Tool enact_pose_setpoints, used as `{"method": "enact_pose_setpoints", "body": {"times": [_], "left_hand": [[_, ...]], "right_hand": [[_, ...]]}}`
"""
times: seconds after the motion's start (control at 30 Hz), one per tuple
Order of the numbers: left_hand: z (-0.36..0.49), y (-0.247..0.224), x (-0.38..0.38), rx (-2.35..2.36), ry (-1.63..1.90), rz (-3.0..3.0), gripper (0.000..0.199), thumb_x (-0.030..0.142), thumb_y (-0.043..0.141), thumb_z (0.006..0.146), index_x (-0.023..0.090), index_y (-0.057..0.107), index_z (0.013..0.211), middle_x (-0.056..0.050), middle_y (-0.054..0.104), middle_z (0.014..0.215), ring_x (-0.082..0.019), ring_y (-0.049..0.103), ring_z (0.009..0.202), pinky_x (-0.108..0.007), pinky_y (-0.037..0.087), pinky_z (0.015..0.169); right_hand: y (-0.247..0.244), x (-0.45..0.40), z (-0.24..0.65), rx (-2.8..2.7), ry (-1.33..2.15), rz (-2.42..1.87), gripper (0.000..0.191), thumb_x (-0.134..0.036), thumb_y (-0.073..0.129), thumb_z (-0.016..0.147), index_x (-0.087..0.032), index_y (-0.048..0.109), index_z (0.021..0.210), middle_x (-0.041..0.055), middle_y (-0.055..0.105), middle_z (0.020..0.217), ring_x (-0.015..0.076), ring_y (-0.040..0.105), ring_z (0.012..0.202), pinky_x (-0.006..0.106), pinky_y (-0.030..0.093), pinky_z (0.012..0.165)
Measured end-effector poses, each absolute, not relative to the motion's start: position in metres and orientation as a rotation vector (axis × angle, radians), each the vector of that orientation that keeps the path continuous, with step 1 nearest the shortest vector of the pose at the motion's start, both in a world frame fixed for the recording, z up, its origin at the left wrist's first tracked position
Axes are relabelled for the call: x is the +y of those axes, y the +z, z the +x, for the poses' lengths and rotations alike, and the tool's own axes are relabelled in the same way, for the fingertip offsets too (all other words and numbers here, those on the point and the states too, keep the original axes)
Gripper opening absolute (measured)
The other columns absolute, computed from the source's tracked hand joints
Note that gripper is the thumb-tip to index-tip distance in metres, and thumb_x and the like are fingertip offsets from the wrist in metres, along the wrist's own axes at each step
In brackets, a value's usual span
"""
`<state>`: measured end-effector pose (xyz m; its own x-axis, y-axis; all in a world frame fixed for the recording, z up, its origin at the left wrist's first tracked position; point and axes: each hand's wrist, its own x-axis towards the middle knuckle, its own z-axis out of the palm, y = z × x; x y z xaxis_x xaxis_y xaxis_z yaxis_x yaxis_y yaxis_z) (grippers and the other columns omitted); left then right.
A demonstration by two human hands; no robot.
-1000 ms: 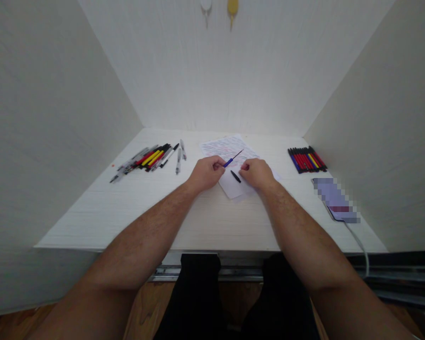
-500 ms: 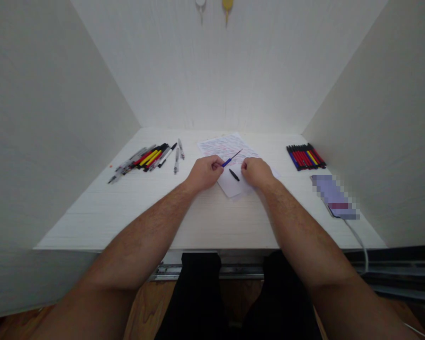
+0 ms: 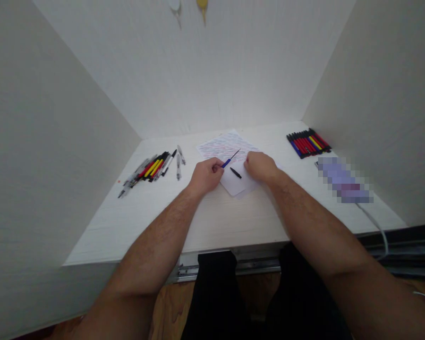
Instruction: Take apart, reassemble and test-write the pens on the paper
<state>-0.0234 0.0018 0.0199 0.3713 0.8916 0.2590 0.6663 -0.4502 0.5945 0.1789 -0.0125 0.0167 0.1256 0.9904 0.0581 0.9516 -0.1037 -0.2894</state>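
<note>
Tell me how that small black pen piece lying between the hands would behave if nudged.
The black pen piece would probably roll if pushed sideways, since it looks slim and rounded. Its straight outline suggests it is stiff. It is likely light, being small beside the left hand.

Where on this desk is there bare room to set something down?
Bare desk: between paper, forearms and front edge; between pen pile, left forearm and front edge. Crowded: the middle, with left hand, blue piece, black piece, right hand.
</note>
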Motion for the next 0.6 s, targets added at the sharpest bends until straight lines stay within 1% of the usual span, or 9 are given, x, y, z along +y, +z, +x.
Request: {"method": "enact_pose_setpoints", "body": {"times": [0.07, 0.13, 0.2, 0.27, 0.3, 0.37, 0.47, 0.6], "left_hand": [[-0.024, 0.019, 0.002, 1.347, 0.785, 2.253, 0.019, 0.021, 0.059, 0.078, 0.020, 0.073, 0.092, -0.001, 0.070, 0.076, -0.014, 0.058, 0.067, -0.027, 0.043, 0.065], [-0.025, 0.017, 0.002, 1.334, 0.790, 2.259, 0.019, 0.022, 0.059, 0.079, 0.020, 0.072, 0.092, -0.001, 0.070, 0.076, -0.014, 0.058, 0.067, -0.027, 0.043, 0.065], [-0.026, 0.016, 0.003, 1.322, 0.791, 2.264, 0.020, 0.022, 0.058, 0.079, 0.020, 0.072, 0.093, -0.001, 0.069, 0.076, -0.014, 0.057, 0.066, -0.027, 0.043, 0.065], [-0.026, 0.016, 0.003, 1.313, 0.785, 2.275, 0.020, 0.022, 0.058, 0.079, 0.020, 0.072, 0.094, -0.001, 0.069, 0.076, -0.014, 0.057, 0.066, -0.027, 0.042, 0.064], [-0.026, 0.016, 0.003, 1.309, 0.779, 2.280, 0.020, 0.023, 0.058, 0.079, 0.020, 0.072, 0.094, -0.001, 0.069, 0.077, -0.014, 0.057, 0.066, -0.027, 0.042, 0.064], [-0.026, 0.016, 0.003, 1.311, 0.770, 2.286, 0.020, 0.023, 0.057, 0.079, 0.020, 0.072, 0.093, -0.001, 0.070, 0.077, -0.014, 0.057, 0.066, -0.027, 0.042, 0.063], [-0.026, 0.016, 0.003, 1.317, 0.768, 2.289, 0.020, 0.023, 0.057, 0.079, 0.020, 0.072, 0.093, -0.001, 0.070, 0.077, -0.014, 0.057, 0.066, -0.027, 0.042, 0.064], [-0.026, 0.015, 0.003, 1.308, 0.778, 2.287, 0.020, 0.022, 0.057, 0.079, 0.020, 0.072, 0.093, -0.001, 0.070, 0.077, -0.015, 0.058, 0.068, -0.027, 0.042, 0.064]], "right_hand": [[0.016, -0.008, 0.182, -1.736, 0.261, -2.021, 0.022, -0.022, 0.050, 0.088, -0.012, 0.069, 0.095, 0.0178, 0.071, 0.099, 0.0269, 0.066, 0.093, 0.038, 0.050, 0.082], [0.017, -0.004, 0.184, -1.519, 0.363, -1.835, 0.016, -0.021, 0.055, 0.085, -0.014, 0.067, 0.092, 0.0109, 0.071, 0.091, 0.0205, 0.065, 0.085, 0.034, 0.051, 0.079], [0.020, -0.001, 0.185, -1.295, 0.526, -1.639, 0.014, -0.020, 0.059, 0.081, -0.015, 0.066, 0.092, 0.0051, 0.069, 0.081, 0.0150, 0.062, 0.072, 0.028, 0.051, 0.068], [0.024, -0.001, 0.184, -1.110, 0.679, -1.475, 0.013, -0.018, 0.060, 0.079, -0.015, 0.064, 0.091, 0.0020, 0.066, 0.074, 0.0114, 0.058, 0.062, 0.023, 0.047, 0.056], [0.026, -0.002, 0.183, -1.042, 0.733, -1.410, 0.011, -0.017, 0.061, 0.079, -0.016, 0.063, 0.090, 0.0014, 0.066, 0.073, 0.0102, 0.057, 0.059, 0.021, 0.044, 0.051], [0.030, -0.004, 0.180, -0.960, 0.798, -1.316, 0.009, -0.017, 0.062, 0.078, -0.017, 0.061, 0.087, 0.0015, 0.067, 0.076, 0.0085, 0.056, 0.058, 0.018, 0.040, 0.048], [0.033, -0.007, 0.177, -0.943, 0.833, -1.258, 0.009, -0.020, 0.064, 0.078, -0.017, 0.058, 0.085, 0.0021, 0.069, 0.081, 0.0075, 0.057, 0.060, 0.017, 0.039, 0.047], [0.032, -0.007, 0.175, -0.955, 0.835, -1.256, 0.010, -0.018, 0.066, 0.076, -0.017, 0.059, 0.082, 0.0021, 0.069, 0.079, 0.0074, 0.056, 0.058, 0.017, 0.038, 0.045]]}}
